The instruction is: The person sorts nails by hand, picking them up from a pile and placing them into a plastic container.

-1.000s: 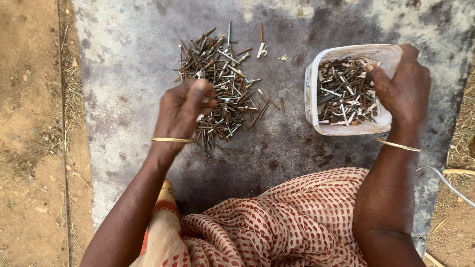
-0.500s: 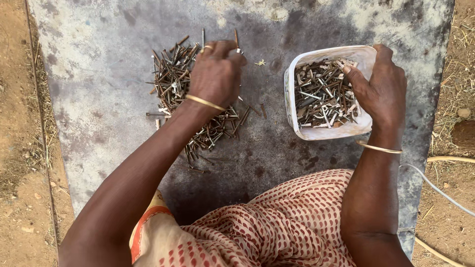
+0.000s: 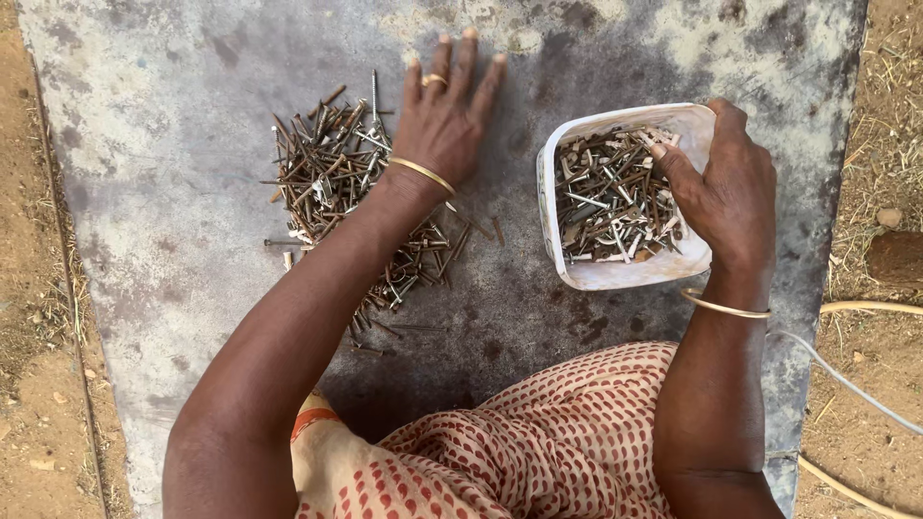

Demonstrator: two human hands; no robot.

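A pile of rusty nails and screws [image 3: 332,173] lies on a grey stone slab [image 3: 173,106]. My left hand [image 3: 447,111] lies flat on the slab just right of the pile's far end, fingers spread and pointing away, a ring on one finger. It holds nothing that I can see. My right hand [image 3: 721,187] grips the right wall of a white plastic tub [image 3: 615,271], thumb inside over the rim. The tub holds several more nails and screws [image 3: 611,197]. Thin gold bangles sit on both wrists.
A patterned red and cream cloth [image 3: 538,442] covers my lap at the slab's near edge. Bare dirt [image 3: 38,288] lies to the left. Dry grass and a pale cable [image 3: 846,380] lie to the right of the slab.
My left hand went from a closed fist above the pile to a flat, spread palm further away on the slab. The right hand kept its hold on the tub. The view shifted.
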